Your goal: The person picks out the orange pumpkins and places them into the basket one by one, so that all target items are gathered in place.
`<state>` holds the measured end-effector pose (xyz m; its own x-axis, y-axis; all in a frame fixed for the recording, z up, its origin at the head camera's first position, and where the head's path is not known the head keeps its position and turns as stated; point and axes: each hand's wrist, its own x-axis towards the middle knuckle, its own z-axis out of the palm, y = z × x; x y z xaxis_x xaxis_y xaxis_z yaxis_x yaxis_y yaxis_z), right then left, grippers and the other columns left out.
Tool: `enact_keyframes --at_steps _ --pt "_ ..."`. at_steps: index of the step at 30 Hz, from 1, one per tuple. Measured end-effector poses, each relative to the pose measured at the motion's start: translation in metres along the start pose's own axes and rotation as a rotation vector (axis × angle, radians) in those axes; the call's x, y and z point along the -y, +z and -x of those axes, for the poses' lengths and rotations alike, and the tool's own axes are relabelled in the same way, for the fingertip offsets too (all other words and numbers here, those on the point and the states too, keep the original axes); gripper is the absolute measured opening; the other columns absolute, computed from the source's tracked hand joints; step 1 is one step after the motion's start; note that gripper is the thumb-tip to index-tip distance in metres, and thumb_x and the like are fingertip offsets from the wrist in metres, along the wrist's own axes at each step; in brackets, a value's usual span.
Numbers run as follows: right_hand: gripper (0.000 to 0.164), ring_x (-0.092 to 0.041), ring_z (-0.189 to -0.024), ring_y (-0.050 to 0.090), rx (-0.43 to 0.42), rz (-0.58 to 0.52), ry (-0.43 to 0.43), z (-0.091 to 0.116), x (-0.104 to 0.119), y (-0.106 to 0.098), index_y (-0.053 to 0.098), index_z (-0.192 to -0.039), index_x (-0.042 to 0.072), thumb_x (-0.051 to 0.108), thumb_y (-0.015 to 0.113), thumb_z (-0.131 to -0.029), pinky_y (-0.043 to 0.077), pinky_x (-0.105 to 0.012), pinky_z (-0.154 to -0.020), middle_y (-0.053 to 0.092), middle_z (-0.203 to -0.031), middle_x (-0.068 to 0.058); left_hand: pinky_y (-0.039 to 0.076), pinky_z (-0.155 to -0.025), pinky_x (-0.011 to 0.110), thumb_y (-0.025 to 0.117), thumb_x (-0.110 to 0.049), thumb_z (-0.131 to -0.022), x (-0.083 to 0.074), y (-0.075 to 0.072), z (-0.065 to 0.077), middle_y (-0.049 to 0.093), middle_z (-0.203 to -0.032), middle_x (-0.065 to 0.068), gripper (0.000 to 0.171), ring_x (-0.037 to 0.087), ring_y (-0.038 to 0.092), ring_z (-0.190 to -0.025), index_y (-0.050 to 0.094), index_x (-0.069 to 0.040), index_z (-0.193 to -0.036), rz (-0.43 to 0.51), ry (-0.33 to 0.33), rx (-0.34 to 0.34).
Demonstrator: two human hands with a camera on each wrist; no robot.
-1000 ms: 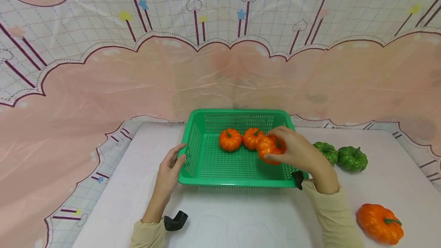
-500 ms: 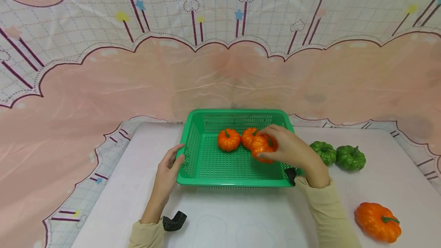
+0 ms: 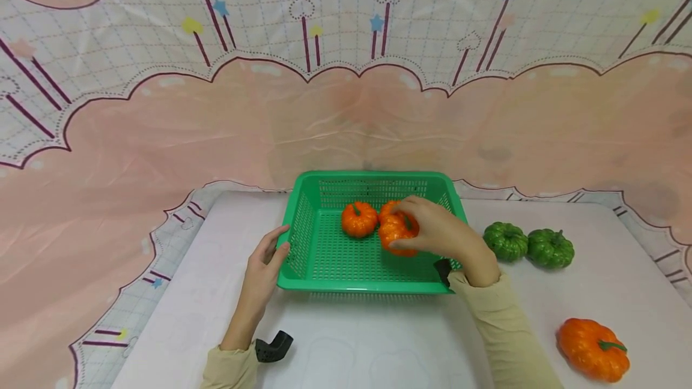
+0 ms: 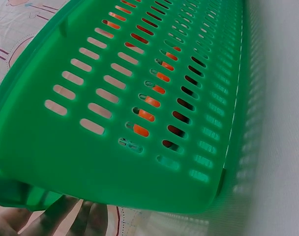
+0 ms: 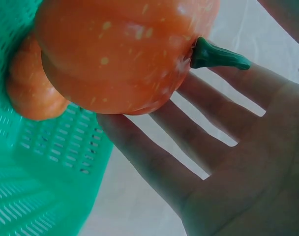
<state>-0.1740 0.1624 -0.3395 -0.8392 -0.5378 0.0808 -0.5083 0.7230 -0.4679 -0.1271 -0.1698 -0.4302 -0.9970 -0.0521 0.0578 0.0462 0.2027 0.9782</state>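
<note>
In the head view, an orange toy pumpkin [image 3: 397,236] with a green stem is held by my right hand [image 3: 432,230], above the green basket [image 3: 367,286]. The right wrist view shows the same pumpkin [image 5: 115,54] against the fingers. Inside the basket lies another orange pumpkin [image 3: 359,220], and a further one, partly covered by the held pumpkin, sits beside it. My left hand [image 3: 265,263] touches the basket's left rim with its fingertips and thumb; in the left wrist view its fingers [image 4: 56,216] show at the basket's end.
Two green pumpkins, a left one [image 3: 505,241] and a right one [image 3: 550,249], lie on the white table [image 3: 373,341] right of the basket. A larger orange pumpkin [image 3: 593,350] lies at the front right. A printed cloth [image 3: 346,119] hangs behind the basket.
My right hand has moved left over the basket with the pumpkin in its grip. The left hand and the basket have stayed in place.
</note>
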Motion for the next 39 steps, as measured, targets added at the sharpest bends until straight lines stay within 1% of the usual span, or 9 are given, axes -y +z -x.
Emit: enact_keyframes --at_steps 7,10,15,21,27,33,37,39 --pt "0.051 -0.018 -0.095 0.057 0.016 -0.027 -0.023 -0.011 0.004 0.006 0.065 -0.121 0.009 0.032 0.083 -0.08 0.05 -0.035 -0.083 0.063 -0.115 -0.004 0.032 -0.115 0.048 0.051 -0.027 -0.105 -0.001 0.0 0.0 0.039 -0.156 0.01 0.042 0.025 0.035 -0.145 0.046 -0.017 -0.146 0.007 0.002 0.008" --pt "0.051 -0.018 -0.097 0.057 0.03 -0.03 -0.032 -0.015 0.005 0.007 0.065 -0.121 0.008 0.031 0.083 -0.08 0.05 -0.035 -0.085 0.063 -0.117 -0.004 0.032 -0.115 0.048 0.052 -0.027 -0.105 -0.001 -0.001 0.0 0.039 -0.156 0.01 0.042 0.025 0.035 -0.145 0.046 -0.017 -0.146 0.006 -0.003 0.005" --pt "0.052 -0.021 -0.104 0.058 0.062 -0.046 -0.03 -0.018 0.006 0.009 0.065 -0.123 0.005 0.03 0.082 -0.081 0.051 -0.039 -0.091 0.062 -0.122 -0.007 0.031 -0.116 0.048 0.052 -0.027 -0.105 -0.001 -0.001 0.0 0.039 -0.156 0.01 0.042 0.025 0.035 -0.145 0.046 -0.018 -0.145 0.007 -0.006 0.006" --pt "0.052 -0.019 -0.101 0.058 0.085 -0.048 -0.036 -0.024 0.006 0.013 0.065 -0.124 0.007 0.031 0.082 -0.081 0.051 -0.037 -0.089 0.062 -0.118 -0.004 0.03 -0.116 0.049 0.052 -0.026 -0.105 -0.001 0.0 0.0 0.039 -0.156 0.01 0.042 0.025 0.034 -0.146 0.046 -0.017 -0.146 0.011 -0.005 0.007" --pt "0.053 -0.018 -0.101 0.058 0.121 -0.068 -0.049 -0.029 0.009 0.016 0.065 -0.124 0.007 0.034 0.082 -0.082 0.051 -0.035 -0.088 0.061 -0.119 -0.004 0.029 -0.117 0.051 0.052 -0.026 -0.105 0.0 0.0 0.001 0.037 -0.157 0.01 0.042 0.026 0.032 -0.147 0.046 -0.018 -0.146 0.012 -0.009 0.012" --pt "0.05 -0.017 -0.1 0.058 0.125 -0.056 -0.08 -0.034 0.01 0.021 0.066 -0.122 0.006 0.032 0.083 -0.082 0.051 -0.033 -0.087 0.062 -0.116 -0.003 0.031 -0.116 0.048 0.052 -0.024 -0.105 -0.001 0.0 0.001 0.039 -0.156 0.01 0.042 0.024 0.034 -0.146 0.046 -0.017 -0.146 0.011 0.004 0.01" --pt "0.05 -0.017 -0.102 0.057 0.148 -0.052 -0.077 -0.037 0.012 0.024 0.066 -0.124 0.007 0.031 0.082 -0.083 0.051 -0.034 -0.089 0.062 -0.12 -0.003 0.033 -0.115 0.045 0.052 -0.024 -0.105 -0.001 0.0 0.0 0.04 -0.155 0.01 0.041 0.023 0.036 -0.144 0.046 -0.018 -0.145 0.001 0.006 -0.002" --pt "0.051 -0.018 -0.106 0.057 0.166 -0.053 -0.073 -0.038 0.013 0.026 0.065 -0.125 0.008 0.031 0.081 -0.083 0.05 -0.035 -0.092 0.062 -0.124 -0.004 0.033 -0.115 0.045 0.052 -0.024 -0.105 0.0 0.0 0.0 0.041 -0.155 0.01 0.041 0.024 0.037 -0.144 0.046 -0.018 -0.145 -0.003 0.006 -0.004"
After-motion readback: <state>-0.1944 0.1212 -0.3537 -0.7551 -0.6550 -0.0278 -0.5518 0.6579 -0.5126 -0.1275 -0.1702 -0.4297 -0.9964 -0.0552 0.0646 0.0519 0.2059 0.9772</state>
